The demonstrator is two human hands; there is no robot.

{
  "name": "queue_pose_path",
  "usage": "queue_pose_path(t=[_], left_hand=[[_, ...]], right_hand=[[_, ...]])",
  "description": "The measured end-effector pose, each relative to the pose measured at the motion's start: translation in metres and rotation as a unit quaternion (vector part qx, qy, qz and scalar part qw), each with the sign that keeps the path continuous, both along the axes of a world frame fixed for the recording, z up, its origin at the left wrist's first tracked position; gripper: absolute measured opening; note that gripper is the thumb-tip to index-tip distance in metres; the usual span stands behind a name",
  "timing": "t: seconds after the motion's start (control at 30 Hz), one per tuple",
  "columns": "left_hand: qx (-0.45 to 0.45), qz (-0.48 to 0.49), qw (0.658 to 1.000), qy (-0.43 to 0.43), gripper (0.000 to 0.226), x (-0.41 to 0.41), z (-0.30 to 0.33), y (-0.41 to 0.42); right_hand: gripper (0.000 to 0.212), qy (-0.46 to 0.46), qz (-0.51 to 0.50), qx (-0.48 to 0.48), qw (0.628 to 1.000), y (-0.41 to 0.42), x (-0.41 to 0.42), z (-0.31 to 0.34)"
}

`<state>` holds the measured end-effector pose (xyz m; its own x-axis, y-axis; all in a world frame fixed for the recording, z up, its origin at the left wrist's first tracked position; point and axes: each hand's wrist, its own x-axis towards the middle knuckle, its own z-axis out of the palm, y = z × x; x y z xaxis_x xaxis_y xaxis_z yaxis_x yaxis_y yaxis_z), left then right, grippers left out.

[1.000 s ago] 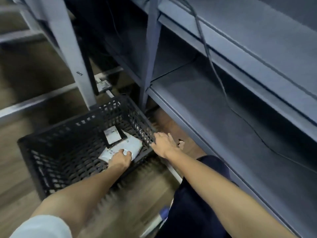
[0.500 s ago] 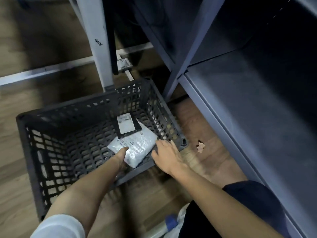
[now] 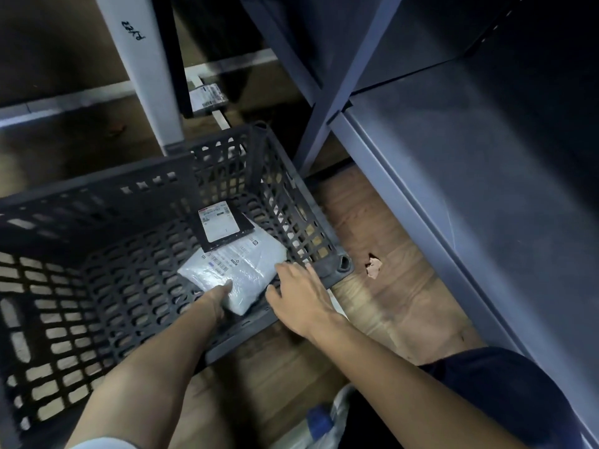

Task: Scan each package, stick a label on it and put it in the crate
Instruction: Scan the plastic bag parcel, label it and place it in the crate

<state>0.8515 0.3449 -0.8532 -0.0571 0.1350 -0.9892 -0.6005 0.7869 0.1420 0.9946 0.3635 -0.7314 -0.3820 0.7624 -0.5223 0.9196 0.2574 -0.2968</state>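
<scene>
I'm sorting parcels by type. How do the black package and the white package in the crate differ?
The black package is thin, flat and dark, and looks smaller; the white package is a puffy pale bag. The black one lies partly on top of the white one. The left hand touches the white package's near edge, while nothing touches the black one. Both lie inside the crate, near its right wall, label side up.

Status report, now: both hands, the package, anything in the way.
Left hand on white package, grip unclear. Right hand open on crate rim. Black package overlaps the white one.
</scene>
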Motion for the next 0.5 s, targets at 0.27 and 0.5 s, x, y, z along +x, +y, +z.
queue_pose_path(t=[0.27, 0.5], left_hand=[[0.047, 0.047, 0.997, 0.024, 0.055, -0.013, -0.005, -0.004], [0.041, 0.069, 0.994, 0.069, 0.067, -0.008, 0.059, 0.004]], right_hand=[[0.043, 0.019, -0.022, 0.0, 1.0, 0.0, 0.002, 0.017], [0.045, 0.03, -0.043, 0.023, 0.998, -0.007, 0.014, 0.051]])
